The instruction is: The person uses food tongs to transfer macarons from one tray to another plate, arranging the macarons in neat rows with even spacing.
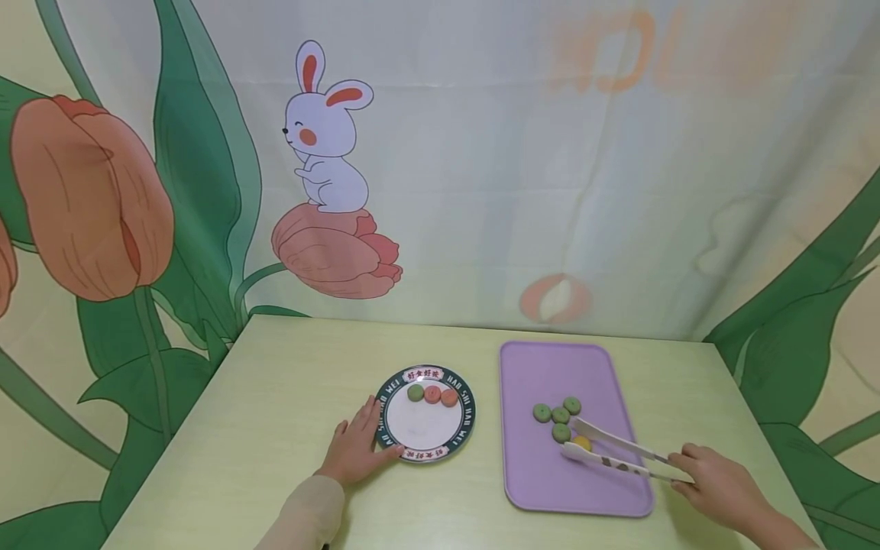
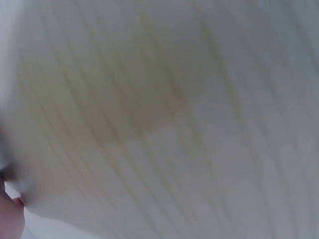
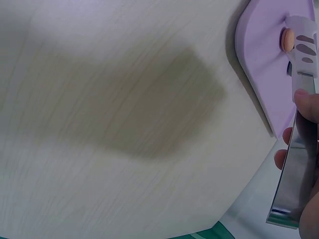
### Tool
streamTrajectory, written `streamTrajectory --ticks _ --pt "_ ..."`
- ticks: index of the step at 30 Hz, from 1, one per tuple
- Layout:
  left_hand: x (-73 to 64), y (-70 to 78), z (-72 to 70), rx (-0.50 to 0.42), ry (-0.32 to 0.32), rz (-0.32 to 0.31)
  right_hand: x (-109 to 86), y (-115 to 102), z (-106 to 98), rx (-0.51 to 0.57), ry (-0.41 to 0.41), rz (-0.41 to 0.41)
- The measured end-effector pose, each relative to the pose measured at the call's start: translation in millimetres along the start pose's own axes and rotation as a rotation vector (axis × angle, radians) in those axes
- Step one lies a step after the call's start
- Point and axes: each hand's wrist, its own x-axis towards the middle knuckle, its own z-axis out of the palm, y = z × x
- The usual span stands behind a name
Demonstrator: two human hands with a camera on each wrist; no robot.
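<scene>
Beside tray [image 1: 550, 489]: right hand [image 1: 723, 485] grips tongs [image 1: 615, 463] | left hand [image 1: 355, 449] spread, touching plate [image 1: 469, 417] rim

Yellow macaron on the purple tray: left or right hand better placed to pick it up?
Right, I'd say: the right hand holds the tongs, tips on either side of the yellow macaron. The left hand touches the round plate, away from the purple tray.

White-tipped tongs [image 1: 619, 464] straddle a yellow, seemingly round piece [image 1: 582, 442] on the tray [image 1: 550, 485].
</scene>
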Motion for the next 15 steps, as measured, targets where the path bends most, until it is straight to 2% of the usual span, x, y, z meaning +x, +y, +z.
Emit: streamTrajectory --ticks 8,15 --pt "-1.0 0.9 -1.7 0.005 -0.008 -0.005 -2.1 1.5 2.7 0.011 0.009 0.001" --pt "-1.6 2.9 -3.6 -0.01 -0.005 -0.002 -2.8 0.5 3.9 -0.013 0.053 0.001"
